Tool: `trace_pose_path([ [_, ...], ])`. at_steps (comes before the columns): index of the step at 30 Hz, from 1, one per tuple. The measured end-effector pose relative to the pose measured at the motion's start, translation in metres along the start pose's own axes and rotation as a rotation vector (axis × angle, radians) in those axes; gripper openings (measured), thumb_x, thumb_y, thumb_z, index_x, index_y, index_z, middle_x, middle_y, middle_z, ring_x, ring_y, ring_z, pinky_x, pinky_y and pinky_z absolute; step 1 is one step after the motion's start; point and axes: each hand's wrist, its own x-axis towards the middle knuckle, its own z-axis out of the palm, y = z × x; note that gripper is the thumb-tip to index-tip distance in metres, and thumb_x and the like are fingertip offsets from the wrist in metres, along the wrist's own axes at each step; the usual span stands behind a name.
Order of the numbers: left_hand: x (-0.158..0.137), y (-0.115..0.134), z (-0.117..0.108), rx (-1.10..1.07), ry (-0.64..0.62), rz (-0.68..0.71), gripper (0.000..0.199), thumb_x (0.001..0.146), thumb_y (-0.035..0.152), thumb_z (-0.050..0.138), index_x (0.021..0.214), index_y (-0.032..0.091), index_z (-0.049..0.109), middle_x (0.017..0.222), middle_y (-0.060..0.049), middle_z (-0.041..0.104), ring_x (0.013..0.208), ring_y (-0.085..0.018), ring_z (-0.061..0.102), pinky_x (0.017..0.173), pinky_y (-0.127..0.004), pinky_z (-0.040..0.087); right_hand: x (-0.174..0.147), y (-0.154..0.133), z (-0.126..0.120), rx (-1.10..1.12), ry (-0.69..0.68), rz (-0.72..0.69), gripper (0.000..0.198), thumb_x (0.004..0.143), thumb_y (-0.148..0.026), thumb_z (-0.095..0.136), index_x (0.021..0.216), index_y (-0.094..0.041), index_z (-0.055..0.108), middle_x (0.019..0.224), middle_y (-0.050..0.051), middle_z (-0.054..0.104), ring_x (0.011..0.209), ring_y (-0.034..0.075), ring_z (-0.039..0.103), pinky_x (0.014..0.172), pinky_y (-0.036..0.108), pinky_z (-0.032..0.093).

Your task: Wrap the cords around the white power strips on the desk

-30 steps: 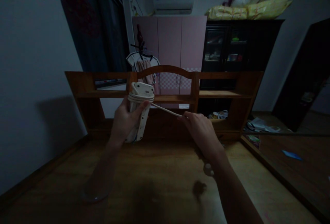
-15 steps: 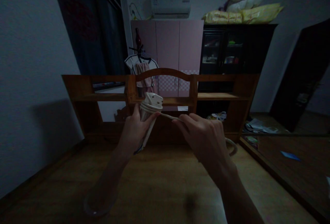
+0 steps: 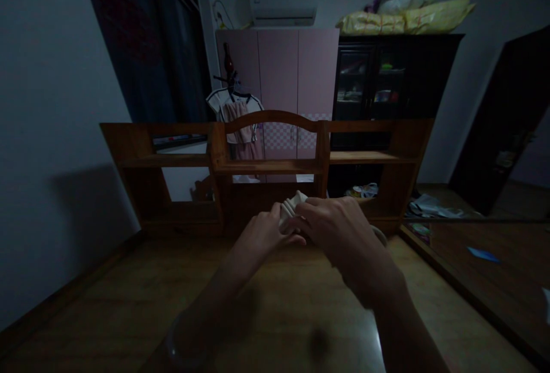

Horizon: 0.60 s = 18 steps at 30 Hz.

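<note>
In my left hand (image 3: 262, 232) is a white object with a cord wound round it, which looks like a power strip (image 3: 285, 212); the closed fingers grip its side, and most of it is hidden by both hands. My right hand (image 3: 330, 221) is closed on the white cord, its fingertips right against the wound turns and nearly touching my left thumb. A loose loop of the cord (image 3: 378, 235) shows behind my right wrist. Both hands are raised in front of me, above the pale wooden surface.
A wooden headboard with shelf compartments (image 3: 268, 165) stands across the far side of the wooden surface (image 3: 275, 315). A white wall (image 3: 51, 132) is on the left. A raised wooden edge (image 3: 455, 281) runs along the right, with a blue item (image 3: 483, 254) beyond it.
My left hand has moved right and slightly down with the wound object, tilting it. My right hand has come against it, so the straight stretch of cord between them no longer shows.
</note>
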Motion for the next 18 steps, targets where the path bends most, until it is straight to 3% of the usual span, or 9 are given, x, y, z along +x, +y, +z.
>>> trace_pose_path([
  [6,-0.018,0.010,-0.006,0.134,-0.071,0.212,0.051,0.069,0.043,0.071,0.110,0.020,0.051,0.091,-0.012,0.069,0.084,-0.031,0.067,0.063,-0.029,0.042,0.001,0.015,0.005,0.157,-0.030,0.064,0.016,0.082,-0.028,0.064,0.070,-0.018,0.064,0.066,-0.002,0.064,0.059,0.010,0.056,0.054,0.023,0.027],
  [10,-0.031,0.017,-0.017,0.025,-0.192,0.372,0.048,0.070,0.043,0.070,0.110,0.022,0.054,0.089,-0.007,0.070,0.081,-0.026,0.067,0.063,-0.027,0.044,-0.005,0.035,0.001,0.433,-0.126,0.158,0.024,0.072,-0.041,0.072,0.069,-0.018,0.065,0.060,-0.003,0.060,0.057,0.009,0.053,0.050,0.020,0.030],
  [14,-0.044,0.035,-0.024,-0.078,-0.257,0.489,0.045,0.070,0.049,0.069,0.104,0.022,0.058,0.089,-0.003,0.069,0.075,-0.021,0.067,0.060,-0.025,0.044,-0.006,0.057,-0.001,0.804,-0.286,0.144,0.035,0.064,-0.047,0.075,0.066,-0.015,0.060,0.059,-0.004,0.057,0.055,0.009,0.051,0.047,0.018,0.033],
  [18,-0.055,0.052,-0.027,-0.218,-0.249,0.544,0.044,0.068,0.049,0.072,0.100,0.022,0.061,0.094,-0.002,0.069,0.078,-0.019,0.065,0.065,-0.024,0.047,0.000,0.078,0.020,1.049,-0.374,0.144,0.034,0.064,-0.045,0.074,0.065,-0.013,0.061,0.058,-0.003,0.057,0.054,0.009,0.050,0.049,0.019,0.036],
])
